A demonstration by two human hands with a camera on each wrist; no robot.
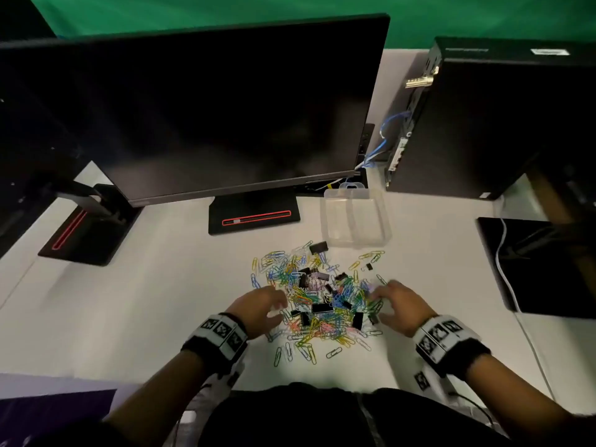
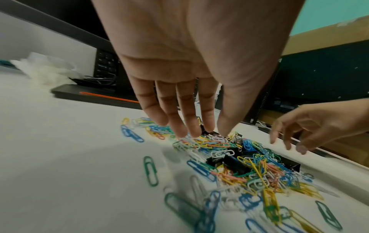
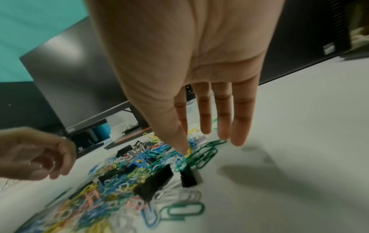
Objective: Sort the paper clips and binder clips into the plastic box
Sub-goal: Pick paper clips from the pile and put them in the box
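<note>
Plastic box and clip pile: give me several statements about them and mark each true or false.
1. The plastic box already holds sorted clips. False: it looks empty.
2. The box stands beyond the clip pile, near the monitor base. True.
3. The left hand grips a binder clip. False: its fingers are extended over the pile and hold nothing.
4. The right hand reaches the pile's right edge with straight fingers. True.
5. Black binder clips lie mixed among the coloured paper clips. True.
</note>
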